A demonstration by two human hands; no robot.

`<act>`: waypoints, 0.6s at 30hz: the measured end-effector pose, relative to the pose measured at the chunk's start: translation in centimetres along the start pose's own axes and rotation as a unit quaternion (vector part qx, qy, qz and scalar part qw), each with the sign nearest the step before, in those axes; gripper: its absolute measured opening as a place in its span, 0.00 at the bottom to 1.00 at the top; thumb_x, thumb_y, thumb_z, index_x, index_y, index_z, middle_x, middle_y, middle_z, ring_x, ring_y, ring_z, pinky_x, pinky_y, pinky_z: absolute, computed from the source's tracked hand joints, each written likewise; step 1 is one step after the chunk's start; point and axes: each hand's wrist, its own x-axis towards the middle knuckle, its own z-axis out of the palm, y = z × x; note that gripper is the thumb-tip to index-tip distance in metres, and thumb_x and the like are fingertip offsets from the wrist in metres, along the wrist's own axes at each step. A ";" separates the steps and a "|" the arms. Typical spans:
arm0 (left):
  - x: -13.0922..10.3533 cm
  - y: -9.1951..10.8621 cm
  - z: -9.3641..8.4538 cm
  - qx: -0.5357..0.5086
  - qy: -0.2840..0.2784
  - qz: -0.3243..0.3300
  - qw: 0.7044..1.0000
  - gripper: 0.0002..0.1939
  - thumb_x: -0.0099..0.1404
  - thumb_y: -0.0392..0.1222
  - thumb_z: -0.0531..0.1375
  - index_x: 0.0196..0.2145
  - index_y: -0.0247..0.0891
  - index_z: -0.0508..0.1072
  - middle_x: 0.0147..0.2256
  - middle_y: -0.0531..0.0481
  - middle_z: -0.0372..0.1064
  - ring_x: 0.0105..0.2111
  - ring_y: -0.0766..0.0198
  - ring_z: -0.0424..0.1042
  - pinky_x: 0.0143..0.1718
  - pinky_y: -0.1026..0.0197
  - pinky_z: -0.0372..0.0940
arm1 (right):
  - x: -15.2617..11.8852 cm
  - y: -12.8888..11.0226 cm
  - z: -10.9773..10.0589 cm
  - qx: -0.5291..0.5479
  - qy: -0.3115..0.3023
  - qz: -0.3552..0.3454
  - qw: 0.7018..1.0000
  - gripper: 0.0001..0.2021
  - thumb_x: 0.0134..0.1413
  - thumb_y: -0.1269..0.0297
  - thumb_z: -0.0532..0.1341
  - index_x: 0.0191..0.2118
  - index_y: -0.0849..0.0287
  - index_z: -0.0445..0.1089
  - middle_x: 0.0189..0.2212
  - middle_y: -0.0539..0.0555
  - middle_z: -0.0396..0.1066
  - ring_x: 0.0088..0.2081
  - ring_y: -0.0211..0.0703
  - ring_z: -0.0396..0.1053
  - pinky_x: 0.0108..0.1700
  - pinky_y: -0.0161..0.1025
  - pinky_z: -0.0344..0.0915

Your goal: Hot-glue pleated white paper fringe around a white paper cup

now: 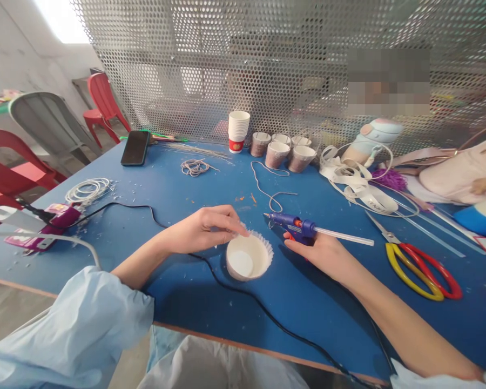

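A small white cup [243,263] with a frilly lace edge on its far right rim stands near the front of the blue table. My left hand [210,229] is at its rim, fingers bent, with the fingertips touching or pinching the lace edge. In my right hand [314,249] is a blue glue gun [294,226], its nozzle pointing left and a clear glue stick [344,236] coming out of its back. The nozzle is just beyond the cup's upper right side, apart from it.
At the back stand stacked paper cups [238,131] and several twine-wrapped cups [277,154]. Scissors [423,267] and white ribbon [350,175] lie right. A phone [135,147], wire coil [88,190] and purple power strip [48,229] are left. A black cord [243,292] crosses the front.
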 end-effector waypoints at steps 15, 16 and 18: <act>2.1 -0.2 -0.2 -0.118 -0.069 -0.132 0.982 0.05 0.61 0.38 0.60 0.32 0.34 0.74 0.42 0.44 0.75 0.42 0.61 0.72 0.43 0.61 0.65 | -5.6 -4.8 -3.4 0.043 0.059 -0.096 0.993 0.10 0.55 0.54 0.60 0.33 0.54 0.74 0.25 0.51 0.75 0.29 0.45 0.73 0.32 0.39 0.71; 2.3 -0.3 0.0 -0.126 -0.069 -0.137 0.980 0.05 0.61 0.38 0.60 0.32 0.34 0.74 0.39 0.45 0.75 0.41 0.62 0.72 0.42 0.61 0.65 | -6.2 -5.0 -3.4 0.047 0.059 -0.115 0.991 0.10 0.56 0.54 0.60 0.33 0.53 0.74 0.25 0.51 0.75 0.28 0.44 0.73 0.30 0.38 0.71; 2.6 -0.6 0.2 -0.143 -0.065 -0.149 0.976 0.06 0.60 0.39 0.61 0.32 0.34 0.75 0.37 0.46 0.74 0.38 0.63 0.71 0.40 0.62 0.65 | -7.2 -5.3 -3.1 0.044 0.065 -0.156 0.985 0.09 0.56 0.56 0.61 0.33 0.53 0.74 0.26 0.51 0.75 0.26 0.42 0.73 0.28 0.36 0.71</act>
